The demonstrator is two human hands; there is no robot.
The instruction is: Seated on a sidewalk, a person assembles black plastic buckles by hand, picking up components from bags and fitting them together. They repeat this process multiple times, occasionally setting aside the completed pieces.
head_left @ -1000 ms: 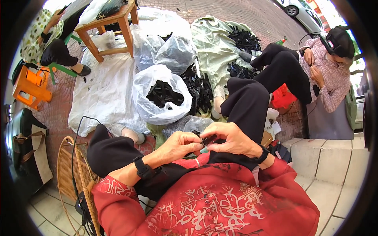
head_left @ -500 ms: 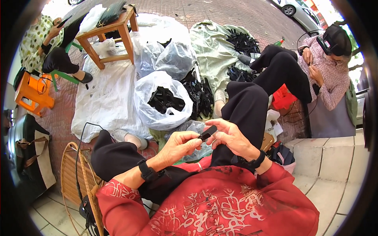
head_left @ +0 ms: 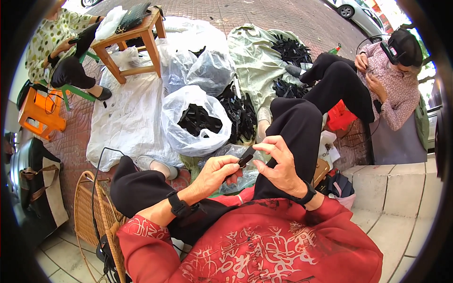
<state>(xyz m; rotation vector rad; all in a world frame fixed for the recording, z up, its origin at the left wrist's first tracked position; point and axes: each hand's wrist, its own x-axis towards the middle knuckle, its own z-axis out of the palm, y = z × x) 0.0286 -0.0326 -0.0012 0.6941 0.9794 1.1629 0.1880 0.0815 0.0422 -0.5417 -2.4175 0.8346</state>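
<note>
A small black strip-like piece (head_left: 246,158), slim and folded or jointed in look, is pinched between the thumb and fingers of my left hand (head_left: 213,174). It slants up and to the right over my lap. My right hand (head_left: 282,170) is at its upper end, the index finger close to or touching the tip. The right thumb stands apart from the fingers, so that hand is not closed on the piece. Beyond my hands, a translucent plastic bag (head_left: 171,123) lies open, with many similar black pieces (head_left: 200,120) inside.
More black pieces (head_left: 243,113) lie heaped beside the bag, on a green sheet (head_left: 255,61). A wooden stool (head_left: 155,45) stands on white sheeting. One co-worker (head_left: 389,89) sits at the right, another person (head_left: 61,52) at the far left. A wicker chair (head_left: 89,207) is at my left.
My right thumb has come away from the black piece and that hand has opened wider. The piece now points more steeply upward. My left hand keeps its pinch.
</note>
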